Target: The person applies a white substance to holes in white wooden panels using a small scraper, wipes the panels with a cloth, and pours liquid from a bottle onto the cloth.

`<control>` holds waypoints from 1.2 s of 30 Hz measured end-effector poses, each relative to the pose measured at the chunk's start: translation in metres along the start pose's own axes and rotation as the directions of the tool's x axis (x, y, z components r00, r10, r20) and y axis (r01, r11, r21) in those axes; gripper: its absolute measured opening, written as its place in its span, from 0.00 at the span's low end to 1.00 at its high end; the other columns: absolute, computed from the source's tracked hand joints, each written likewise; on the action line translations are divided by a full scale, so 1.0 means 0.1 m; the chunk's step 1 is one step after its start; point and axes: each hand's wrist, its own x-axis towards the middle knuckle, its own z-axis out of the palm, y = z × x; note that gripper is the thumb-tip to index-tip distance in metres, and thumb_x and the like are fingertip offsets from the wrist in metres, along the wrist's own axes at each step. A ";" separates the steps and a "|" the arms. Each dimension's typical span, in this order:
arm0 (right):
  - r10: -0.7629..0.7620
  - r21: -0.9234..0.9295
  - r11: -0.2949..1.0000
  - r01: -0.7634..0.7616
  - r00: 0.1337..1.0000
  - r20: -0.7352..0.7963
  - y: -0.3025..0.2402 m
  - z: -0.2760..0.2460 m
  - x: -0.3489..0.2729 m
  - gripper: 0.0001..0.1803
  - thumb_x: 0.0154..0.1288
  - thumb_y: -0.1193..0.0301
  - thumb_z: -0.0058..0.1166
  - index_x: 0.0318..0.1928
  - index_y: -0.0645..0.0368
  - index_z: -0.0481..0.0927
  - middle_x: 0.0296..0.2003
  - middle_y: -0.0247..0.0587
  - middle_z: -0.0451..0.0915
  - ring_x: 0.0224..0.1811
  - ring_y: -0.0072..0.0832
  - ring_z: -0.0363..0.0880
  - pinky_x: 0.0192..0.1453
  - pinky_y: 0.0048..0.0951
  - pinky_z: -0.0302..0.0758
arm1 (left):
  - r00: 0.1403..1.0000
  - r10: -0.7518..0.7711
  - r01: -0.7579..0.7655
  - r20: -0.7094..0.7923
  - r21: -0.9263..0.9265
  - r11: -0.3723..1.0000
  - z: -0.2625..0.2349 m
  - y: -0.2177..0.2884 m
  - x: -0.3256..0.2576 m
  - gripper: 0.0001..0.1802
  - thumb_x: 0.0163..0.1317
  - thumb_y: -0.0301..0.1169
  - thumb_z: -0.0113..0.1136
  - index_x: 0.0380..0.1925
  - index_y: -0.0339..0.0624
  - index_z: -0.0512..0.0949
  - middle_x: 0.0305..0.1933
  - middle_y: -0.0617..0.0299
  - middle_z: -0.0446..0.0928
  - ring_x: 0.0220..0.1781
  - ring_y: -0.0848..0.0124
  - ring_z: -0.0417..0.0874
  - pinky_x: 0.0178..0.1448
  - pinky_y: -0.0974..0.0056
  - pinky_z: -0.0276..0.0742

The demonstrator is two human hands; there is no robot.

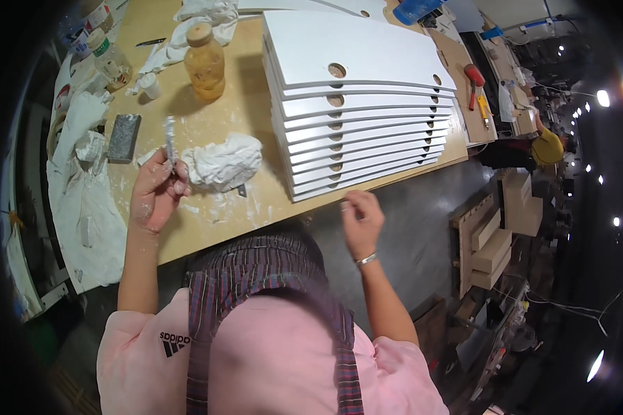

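Note:
My left hand [158,194] is raised over the left part of the wooden worktable [249,211], pinching a narrow scraper blade [170,135] upright, smeared with white. White residue marks that hand too. Just right of it lies a crumpled white cloth or bag [225,162]; which one I cannot tell. A stack of several white panels [367,55] with round holes stands on the table to the right. Close to the stack's near edge, beyond the table's front, hovers my right hand [362,220]. Its fingers are curled and slightly blurred; anything inside them is hidden.
A dark grey block [124,138], a bottle of amber liquid [205,66] and a small white cap [149,86] stand left. A clear bottle [107,59] is farther back. Right lie a red-handled tool [473,76] and a yellow cutter [483,107]. Another person [547,145] works far right.

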 end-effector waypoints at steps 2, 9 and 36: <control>0.111 -0.013 0.994 -0.113 0.991 -0.069 0.46 -0.38 0.17 0.09 0.55 0.83 0.57 0.38 0.63 0.82 0.39 0.42 0.81 0.41 0.31 0.81 0.46 0.28 0.78 | 0.998 -0.052 0.051 0.037 0.030 0.998 0.28 -0.25 0.00 0.13 0.67 0.28 0.55 0.50 0.40 0.71 0.34 0.58 0.78 0.25 0.75 0.74 0.37 0.68 0.76; 0.243 -0.071 0.961 -0.266 0.941 -0.233 2.37 -1.64 1.43 0.16 0.61 0.78 0.58 0.50 0.70 0.79 0.42 0.43 0.82 0.42 0.27 0.81 0.49 0.28 0.78 | 0.982 0.020 -0.016 -0.186 0.020 1.000 1.03 -1.42 -0.02 0.09 0.69 0.30 0.53 0.47 0.42 0.70 0.30 0.58 0.76 0.22 0.77 0.69 0.33 0.71 0.70; 0.316 -0.004 0.886 -0.464 0.596 0.738 3.16 -2.01 2.68 0.14 0.61 0.69 0.62 0.42 0.63 0.74 0.30 0.35 0.76 0.27 0.22 0.77 0.29 0.24 0.79 | 0.686 0.633 0.040 -0.358 0.888 0.458 2.38 -3.89 0.31 0.08 0.62 0.21 0.57 0.41 0.37 0.77 0.38 0.59 0.77 0.40 0.72 0.79 0.44 0.70 0.75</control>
